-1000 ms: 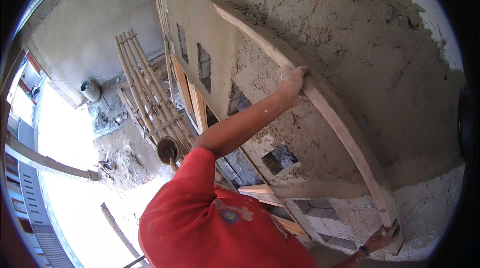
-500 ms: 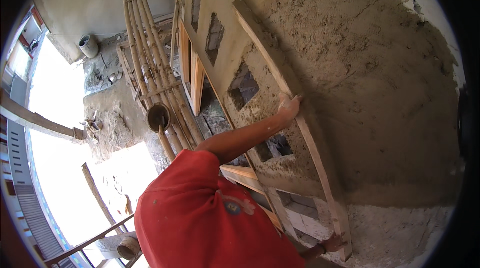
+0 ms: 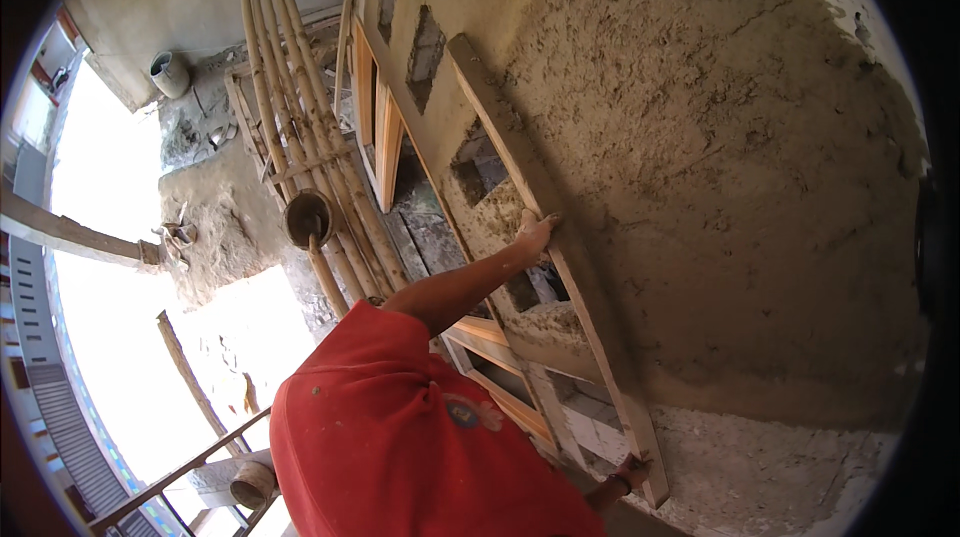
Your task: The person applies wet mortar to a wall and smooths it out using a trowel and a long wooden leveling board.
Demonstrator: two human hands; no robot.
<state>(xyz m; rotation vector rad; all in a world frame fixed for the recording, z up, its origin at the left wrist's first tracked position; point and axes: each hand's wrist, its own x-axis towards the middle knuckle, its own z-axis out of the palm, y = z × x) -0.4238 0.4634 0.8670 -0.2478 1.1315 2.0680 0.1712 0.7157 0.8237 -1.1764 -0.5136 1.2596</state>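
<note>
A long wooden straightedge board (image 3: 585,307) lies slantwise against a wall coated with wet, rough mortar (image 3: 720,187). My left hand (image 3: 537,235) grips the board near its middle, fingers wrapped over the edge. Lower down, my right hand (image 3: 632,474) holds the board close to its near end; its fingers are partly dark and small in view. Mortar crumbs cling to the board's upper part. Left of the board, the wall has several diamond-shaped and square openings (image 3: 482,162), some partly covered by it.
A bamboo scaffold platform (image 3: 300,107) stands left of the wall, with a mortar-stained bucket (image 3: 309,219) on it. Wooden frames (image 3: 388,152) edge the openings below. A grey bucket (image 3: 170,75) sits at the far left, and a railing (image 3: 190,467) runs at lower left.
The board has shifted left and down along the wall, both hands moving with it. The mortar surface to its right shows more now.
</note>
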